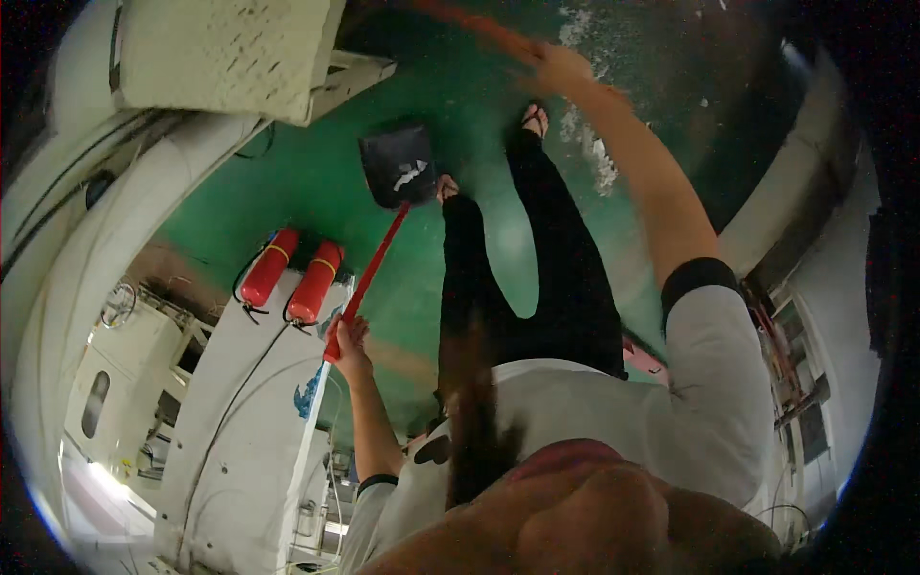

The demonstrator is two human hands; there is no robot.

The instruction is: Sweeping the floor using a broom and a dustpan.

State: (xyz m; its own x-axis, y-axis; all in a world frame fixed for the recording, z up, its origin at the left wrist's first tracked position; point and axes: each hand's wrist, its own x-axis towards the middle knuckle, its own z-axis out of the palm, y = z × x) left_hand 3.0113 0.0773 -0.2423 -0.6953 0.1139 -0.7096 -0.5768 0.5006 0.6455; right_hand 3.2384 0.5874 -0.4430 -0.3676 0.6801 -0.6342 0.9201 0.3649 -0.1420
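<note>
The black dustpan is on the green floor, just beside the person's left foot, with a white scrap in it. The left hand is closed around its red handle. The right hand, blurred, grips a reddish pole, whose far end is hard to make out. White debris lies near the right foot. Left of the handle are two red extinguishers; a cream machine stands beyond them.

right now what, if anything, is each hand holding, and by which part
Left hand: black dustpan, by the upper end of its red handle. Right hand: blurred reddish stick, hold position unclear.
</note>
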